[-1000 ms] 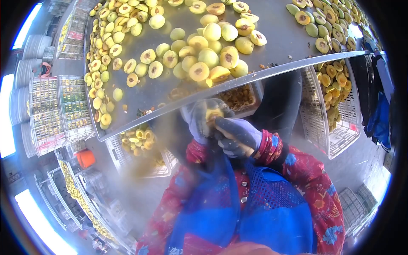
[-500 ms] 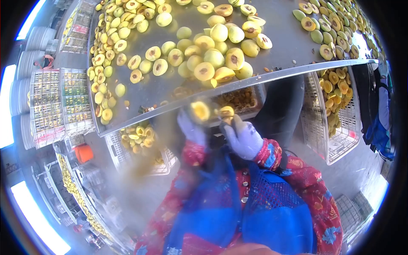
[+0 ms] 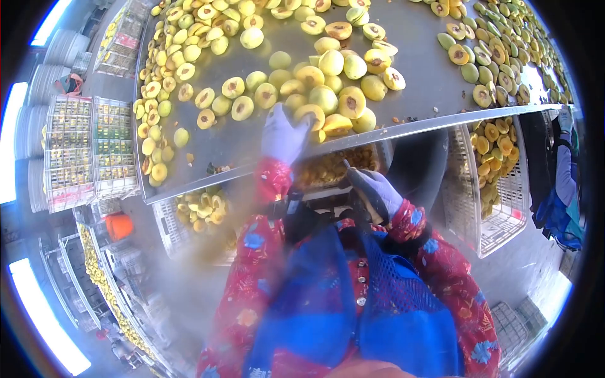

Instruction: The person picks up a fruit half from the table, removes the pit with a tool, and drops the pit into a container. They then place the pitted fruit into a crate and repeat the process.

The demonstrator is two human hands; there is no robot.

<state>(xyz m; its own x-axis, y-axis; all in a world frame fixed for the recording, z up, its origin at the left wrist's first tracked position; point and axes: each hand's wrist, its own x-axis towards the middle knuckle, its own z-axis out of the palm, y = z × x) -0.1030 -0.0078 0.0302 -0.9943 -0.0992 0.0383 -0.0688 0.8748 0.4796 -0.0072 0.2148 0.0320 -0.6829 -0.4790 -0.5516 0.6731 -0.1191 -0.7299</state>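
Observation:
My left hand (image 3: 285, 133), in a pale lilac glove, reaches over the steel table's front edge with thumb and fingers apart. Its thumb is against or just beside a halved yellow fruit (image 3: 312, 114) that looks like a plum or apricot. Around it lie more halves, some with brown pits showing. Below the table edge, my gloved right hand (image 3: 376, 190) is closed round a slim dark tool (image 3: 346, 164), whose tip sticks out; its kind is unclear. Under the table, a crate of pits and scraps (image 3: 343, 165) sits in front of my hands.
Fruit halves crowd the steel table (image 3: 208, 142). White crates of fruit stand below at the left (image 3: 169, 220) and right (image 3: 469, 214). Stacked crates (image 3: 69, 151) and an orange bucket (image 3: 118, 225) are farther left. A co-worker's sleeve (image 3: 563, 170) shows at far right.
My left hand has moved up from below the table edge to the fruit on the table. The fruit pieces seen at both hands are gone from them. My right hand stays low, slightly shifted.

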